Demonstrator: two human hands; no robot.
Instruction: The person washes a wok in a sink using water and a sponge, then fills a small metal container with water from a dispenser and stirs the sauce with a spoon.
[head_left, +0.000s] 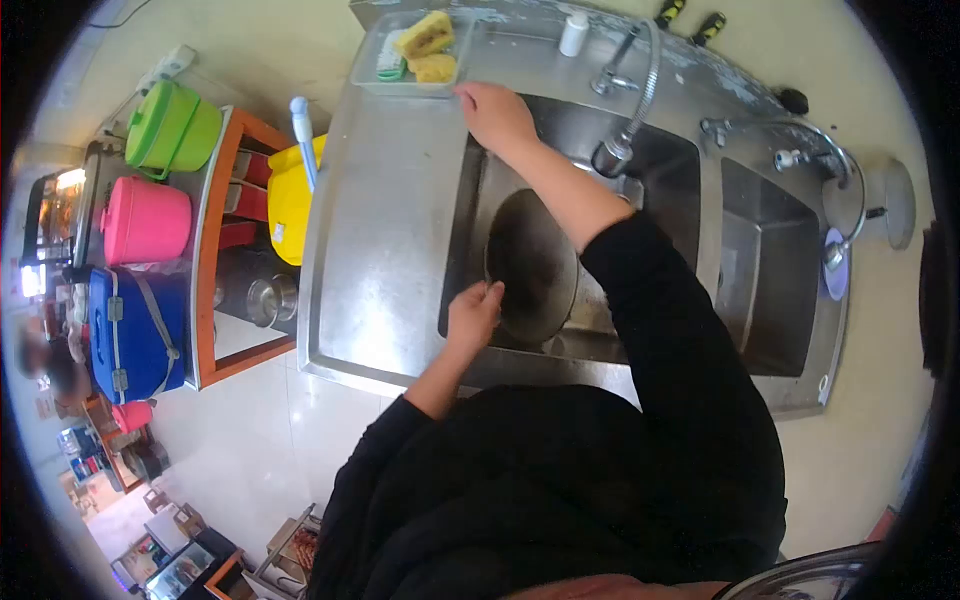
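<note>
A dark round pan, its face blackened, stands tilted inside the left sink basin. My left hand is closed on its near-left rim, thumb and fingers pinching the edge. My right hand stretches across the basin to the back-left counter, fingers loosely extended beside a clear plastic container. Whether the fingertips touch the container's corner I cannot tell. Inside it lie a yellow sponge, a second yellow piece and a green-and-white item.
A spring-hose faucet hangs over the left basin, with a second basin to the right. A white bottle stands behind. At left, a shelf carries a green container, a pink one and a blue cooler box.
</note>
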